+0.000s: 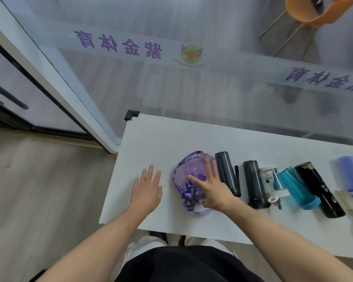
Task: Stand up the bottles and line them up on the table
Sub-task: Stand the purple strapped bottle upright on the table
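- the left hand (146, 190) lies flat on the white table (161, 139), fingers straight and a little spread, holding nothing, just to the left of the purple bottle (192, 165)
- the right hand (211, 188) rests on top of the purple bottle with fingers straight and fanned wide, thumb pointing left; it touches the bottle and does not curl round it
- the two hands are apart, with the left part of the purple bottle between them
- the purple bottle lies on its side near the left end of the table, its printed purple strap (186, 197) looped round its left and near sides
- to its right, bottles lie in a row on the table: a dark grey bottle (225, 171) just beside the right hand, a second grey bottle (254, 182), a clear bottle (268, 176), a teal bottle (296, 188) and a black bottle (318, 190)
- at the right edge a blue bottle (351, 174) is blurred, so how it lies is unclear
- behind the table stands a glass wall (118, 42) with purple lettering; an orange chair (314, 9) shows top right
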A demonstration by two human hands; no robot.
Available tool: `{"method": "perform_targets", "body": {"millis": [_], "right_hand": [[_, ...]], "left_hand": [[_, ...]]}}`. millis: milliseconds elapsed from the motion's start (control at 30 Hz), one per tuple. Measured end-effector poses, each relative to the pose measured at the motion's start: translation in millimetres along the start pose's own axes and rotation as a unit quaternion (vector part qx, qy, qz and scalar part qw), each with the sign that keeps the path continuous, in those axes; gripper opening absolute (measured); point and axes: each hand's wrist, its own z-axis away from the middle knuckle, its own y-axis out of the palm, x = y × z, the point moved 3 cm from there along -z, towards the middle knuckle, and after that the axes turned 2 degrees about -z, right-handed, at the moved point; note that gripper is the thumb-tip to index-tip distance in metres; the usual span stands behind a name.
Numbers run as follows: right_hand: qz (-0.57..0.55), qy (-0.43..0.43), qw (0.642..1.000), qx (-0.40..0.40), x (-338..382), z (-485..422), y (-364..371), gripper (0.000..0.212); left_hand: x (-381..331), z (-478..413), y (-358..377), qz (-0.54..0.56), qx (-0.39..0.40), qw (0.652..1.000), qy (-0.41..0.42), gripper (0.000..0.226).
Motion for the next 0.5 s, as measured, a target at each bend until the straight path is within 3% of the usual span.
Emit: {"method": "perform_targets", "body": {"millis": [500], "right_hand": [[0.06, -0.041, 0.996, 0.054, -19, -32, -70, 0.09]], "left_hand": [[-17, -14, -28, 0.026, -0.019, 0.999, -0.022, 0.064]]}}
